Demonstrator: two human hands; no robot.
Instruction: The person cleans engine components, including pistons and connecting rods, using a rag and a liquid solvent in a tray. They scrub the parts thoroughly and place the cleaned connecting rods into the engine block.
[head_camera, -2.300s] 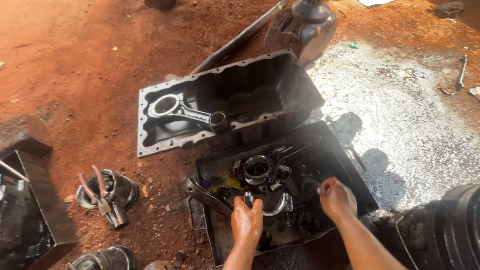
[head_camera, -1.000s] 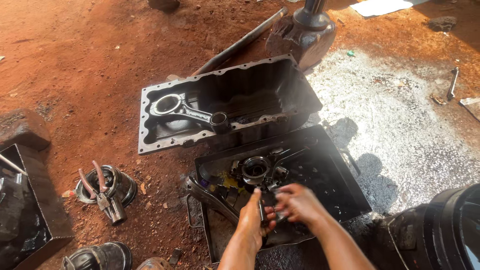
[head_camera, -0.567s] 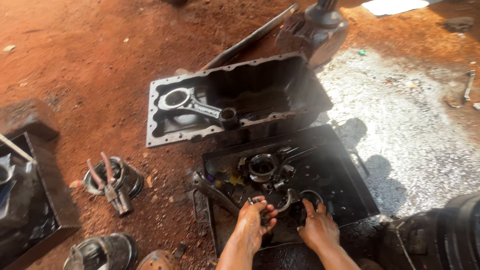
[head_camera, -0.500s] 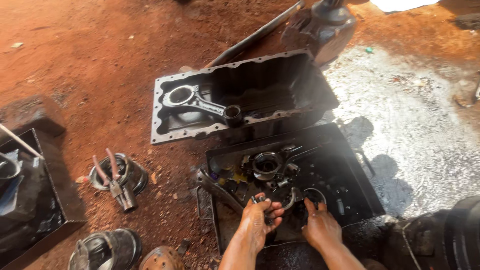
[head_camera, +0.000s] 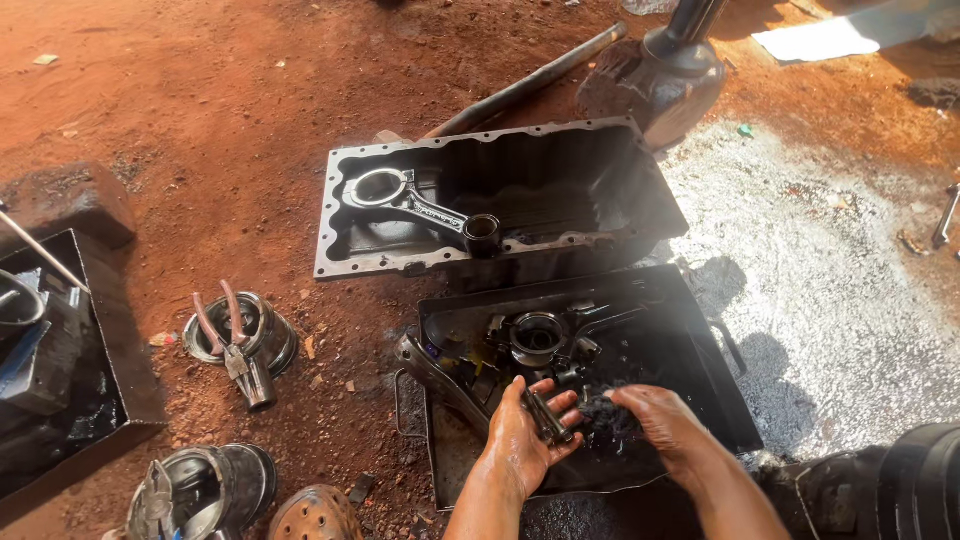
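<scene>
The left hand (head_camera: 522, 443) lies palm up over the near part of the black tray (head_camera: 700, 350), fingers curled loosely round a short bolt (head_camera: 545, 416); the right hand (head_camera: 662, 425) is clamped on a dark oily rag (head_camera: 600, 414) just beside it. Everything looks slick with oil, so the bolt could slide out of that loose hold and drop among the parts in the tray, or bounce onto the red dirt (head_camera: 200, 120) and pick up grit. The bearing ring (head_camera: 538, 337) just beyond could be knocked. The far pan (head_camera: 500, 205) with its rod (head_camera: 425, 205) sits well apart.
</scene>
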